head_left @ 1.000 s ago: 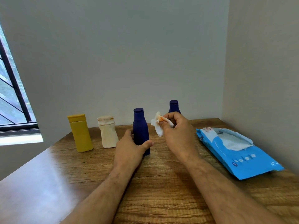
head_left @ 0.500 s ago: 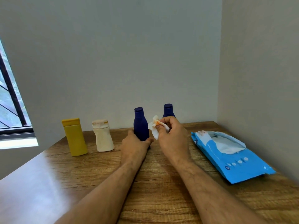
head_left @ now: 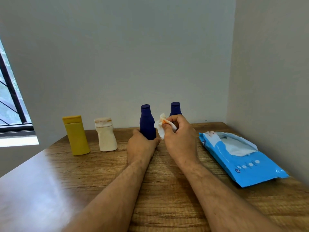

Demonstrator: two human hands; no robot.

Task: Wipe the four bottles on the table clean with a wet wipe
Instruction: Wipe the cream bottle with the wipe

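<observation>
- Currently, head view: four bottles stand in a row near the back of the wooden table (head_left: pixel 50 190): a yellow bottle (head_left: pixel 76 135), a cream bottle (head_left: pixel 106 133), a near navy bottle (head_left: pixel 147 122) and a far navy bottle (head_left: pixel 175 108), the last partly hidden behind the right hand (head_left: pixel 179 139).
- Left hand (head_left: pixel 141 145): fingers wrapped round the base of the near navy bottle, holding it upright on the table.
- Right hand: fingertips pinch a crumpled wet wipe (head_left: pixel 160 127), which carries an orange stain, just beside the bottle's shoulder. Whether the wipe touches the bottle cannot be told.
- Step in hand, as a judgement: wiping the near navy bottle. The next move calls for pressing the wipe against the body and drawing it round while the left hand steadies the base.
- A blue wipe pack (head_left: pixel 240 158) lies to the right, flap open.
- Against the earlier frame: the left thumb has closed onto the bottle, and the wipe sits closer to it. The bottles and pack keep their places.
</observation>
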